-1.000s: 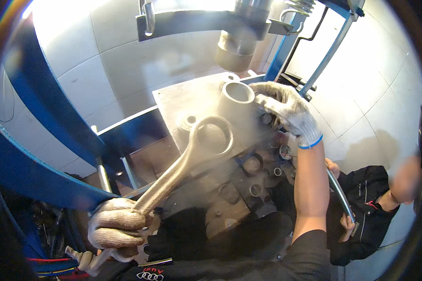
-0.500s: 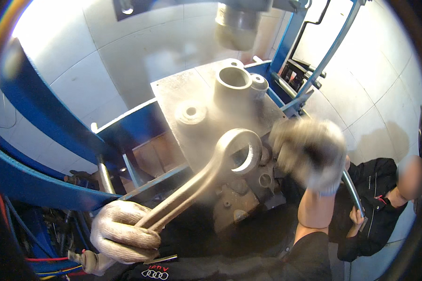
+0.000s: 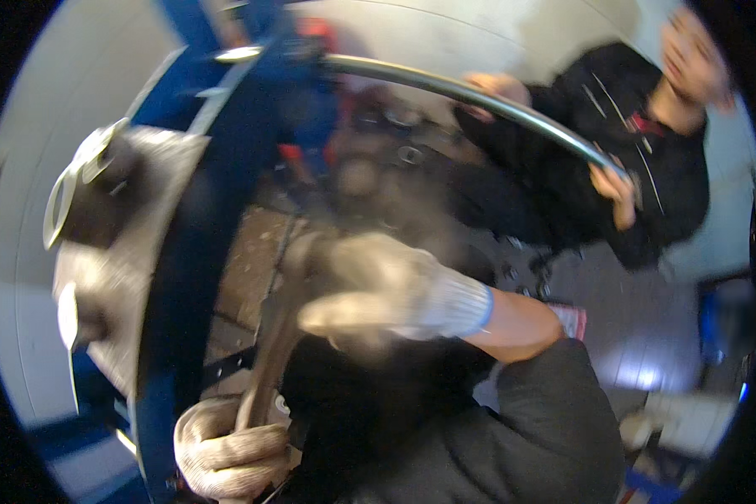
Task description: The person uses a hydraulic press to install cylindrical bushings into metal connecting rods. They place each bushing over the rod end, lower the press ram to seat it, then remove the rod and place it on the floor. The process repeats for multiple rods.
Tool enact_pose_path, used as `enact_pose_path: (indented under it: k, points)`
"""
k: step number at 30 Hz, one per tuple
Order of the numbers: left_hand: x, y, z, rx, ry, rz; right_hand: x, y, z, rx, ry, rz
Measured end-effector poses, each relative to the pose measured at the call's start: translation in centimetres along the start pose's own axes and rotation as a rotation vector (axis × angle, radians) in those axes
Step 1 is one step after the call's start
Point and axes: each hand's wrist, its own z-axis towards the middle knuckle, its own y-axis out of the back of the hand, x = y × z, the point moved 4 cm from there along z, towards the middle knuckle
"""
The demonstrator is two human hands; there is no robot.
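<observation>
Since the earlier frame our view has swung hard to the right: the grey metal block point(image 3: 109, 252) that filled the middle now sits at the left edge, behind the blue frame bar point(image 3: 189, 277), and everything is smeared by motion. Our right hand point(image 3: 378, 290), which was out at the far side of the block, has come back to the centre and now lies over the upper end of the long metal lever point(image 3: 269, 353). We judge that both hands are now working the one tool together.

The left hand point(image 3: 227, 449), in a knit glove, is clenched around the near, lower end of the lever. The right glove's fingers curl loosely over the shaft; blur keeps us from telling whether they are closed on it or merely resting there.

To the far right, a person in dark clothes point(image 3: 638, 168) crouches, both bare hands on a curved steel tube point(image 3: 479, 97).
</observation>
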Motion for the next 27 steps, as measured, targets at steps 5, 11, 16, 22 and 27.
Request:
enact_pose_path:
  k: [5, 11, 16, 22, 27]
  points:
    - [2.9, -3.7, 0.1, -0.248, 0.135, -0.194, -5.0, 1.8, -5.9, 0.057, -0.318, -0.333]
    - [3.7, -7.9, 2.0, -0.317, 0.332, 0.305, -10.8, -1.0, -19.0, -0.788, -0.029, 0.271]
    - [8.0, -8.5, 4.6, -0.338, 0.341, 0.301, -36.5, -6.2, -36.9, -0.810, -1.137, -0.328]
    - [11.1, -9.4, 6.3, -0.280, 0.405, 0.273, -51.4, -18.6, -49.0, -0.876, -1.727, -0.005]
    - [12.6, -11.2, 7.7, -0.242, 0.406, 0.233, -53.3, -13.0, -41.7, -0.855, -1.504, -0.391]
